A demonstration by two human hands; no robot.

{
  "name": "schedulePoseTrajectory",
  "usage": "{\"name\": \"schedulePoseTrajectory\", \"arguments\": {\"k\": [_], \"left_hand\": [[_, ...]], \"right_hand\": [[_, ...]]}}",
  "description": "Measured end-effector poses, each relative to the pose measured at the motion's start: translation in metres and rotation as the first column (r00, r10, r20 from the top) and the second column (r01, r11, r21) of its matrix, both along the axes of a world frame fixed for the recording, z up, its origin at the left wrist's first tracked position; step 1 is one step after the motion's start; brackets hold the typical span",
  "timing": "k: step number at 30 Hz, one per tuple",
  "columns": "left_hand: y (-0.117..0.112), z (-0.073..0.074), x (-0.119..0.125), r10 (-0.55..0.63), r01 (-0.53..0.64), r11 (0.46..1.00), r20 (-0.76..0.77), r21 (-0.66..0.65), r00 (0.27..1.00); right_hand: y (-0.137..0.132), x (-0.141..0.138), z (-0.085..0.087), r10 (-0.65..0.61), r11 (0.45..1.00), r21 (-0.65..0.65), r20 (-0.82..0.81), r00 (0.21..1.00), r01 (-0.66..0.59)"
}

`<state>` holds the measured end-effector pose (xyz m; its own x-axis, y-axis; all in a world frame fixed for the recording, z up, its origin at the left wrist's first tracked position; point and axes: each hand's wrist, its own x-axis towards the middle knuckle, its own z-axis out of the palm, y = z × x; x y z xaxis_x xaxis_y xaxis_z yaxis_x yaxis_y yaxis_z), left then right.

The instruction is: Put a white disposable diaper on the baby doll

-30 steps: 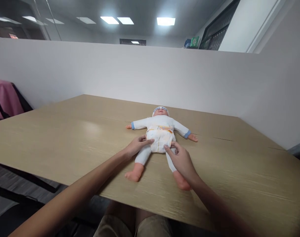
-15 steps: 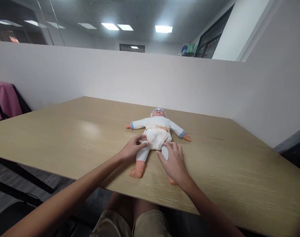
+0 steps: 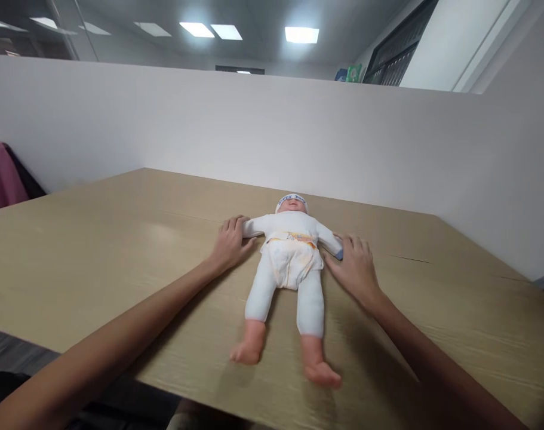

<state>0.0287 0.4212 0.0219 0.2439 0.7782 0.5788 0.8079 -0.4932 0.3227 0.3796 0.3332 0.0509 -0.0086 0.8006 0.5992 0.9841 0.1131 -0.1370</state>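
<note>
A baby doll (image 3: 294, 224) lies on its back on the wooden table (image 3: 119, 263), head toward the wall and bare feet toward me. It wears a white outfit with blue cuffs, a white lettered cap (image 3: 292, 199) and a white diaper (image 3: 292, 263) with an orange-patterned waistband. My left hand (image 3: 232, 242) is closed over the end of the doll's arm on the left, thumb apart from the fingers. Around the cuff of the other arm, my right hand (image 3: 355, 266) is closed likewise. Both of the doll's hands are hidden by mine.
A white partition wall (image 3: 254, 131) runs along the table's far edge. Pink cloth (image 3: 3, 173) over a dark frame shows at the far left. The table's near edge crosses the bottom of the view, close to the doll's feet.
Both hands have left the diaper's leg edges and moved outward and up to the ends of the doll's arms. The doll looks larger, its legs now uncovered. My view has shifted.
</note>
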Motion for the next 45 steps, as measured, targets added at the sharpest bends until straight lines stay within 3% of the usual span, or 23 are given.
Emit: {"name": "schedulePoseTrajectory", "arguments": {"k": [5, 11, 19, 22, 26, 31, 34, 36, 38, 40, 43, 45], "left_hand": [[0.049, -0.004, 0.022, 0.011, -0.018, 0.999, -0.170, -0.038, 0.985], [0.077, -0.008, 0.026, -0.010, -0.010, 0.997, -0.247, -0.080, 0.969], [0.076, -0.006, 0.024, 0.016, -0.046, 0.995, -0.299, -0.092, 0.954], [0.069, 0.002, 0.029, 0.042, -0.086, 0.984, -0.268, -0.154, 0.963], [0.043, 0.018, 0.038, 0.109, -0.147, 0.970, -0.193, -0.196, 0.975], [-0.031, 0.057, 0.038, 0.158, -0.177, 0.961, -0.105, -0.212, 0.982], [-0.106, 0.086, 0.028, 0.148, -0.154, 0.964, -0.044, -0.216, 0.988], [-0.169, 0.093, 0.017, 0.138, -0.135, 0.965, 0.000, -0.226, 0.990], [-0.238, 0.083, 0.004, 0.126, -0.104, 0.954, 0.063, -0.282, 0.990], [-0.307, 0.056, -0.011, 0.084, -0.028, 0.933, 0.142, -0.358, 0.986], [-0.394, 0.005, -0.033, -0.001, 0.080, 0.907, 0.190, -0.413, 0.982], [-0.427, -0.019, -0.043, -0.001, 0.081, 0.908, 0.191, -0.412, 0.982]], "right_hand": [[0.055, 0.012, -0.019, 0.001, 0.995, -0.100, 0.072, 0.997, 0.006], [0.062, 0.017, -0.039, 0.019, 0.992, -0.125, 0.015, 1.000, -0.017], [0.060, 0.020, -0.040, 0.028, 0.991, -0.132, -0.011, 1.000, -0.030], [0.061, 0.018, -0.037, 0.038, 0.988, -0.147, -0.044, 0.998, -0.045], [0.058, 0.008, -0.025, -0.010, 0.975, -0.221, -0.220, 0.975, -0.040], [0.020, 0.003, 0.011, -0.030, 0.962, -0.264, -0.347, 0.937, -0.067], [-0.033, 0.004, 0.042, 0.039, 0.953, -0.261, -0.402, 0.915, -0.155], [-0.079, 0.001, 0.061, 0.129, 0.931, -0.249, -0.456, 0.880, -0.265], [-0.129, -0.005, 0.074, 0.224, 0.893, -0.234, -0.509, 0.831, -0.384], [-0.180, -0.013, 0.077, 0.286, 0.865, -0.225, -0.514, 0.809, -0.449], [-0.251, -0.026, 0.062, 0.312, 0.859, -0.250, -0.436, 0.844, -0.447], [-0.290, -0.035, 0.042, 0.315, 0.831, -0.318, -0.406, 0.858, -0.456]]}}
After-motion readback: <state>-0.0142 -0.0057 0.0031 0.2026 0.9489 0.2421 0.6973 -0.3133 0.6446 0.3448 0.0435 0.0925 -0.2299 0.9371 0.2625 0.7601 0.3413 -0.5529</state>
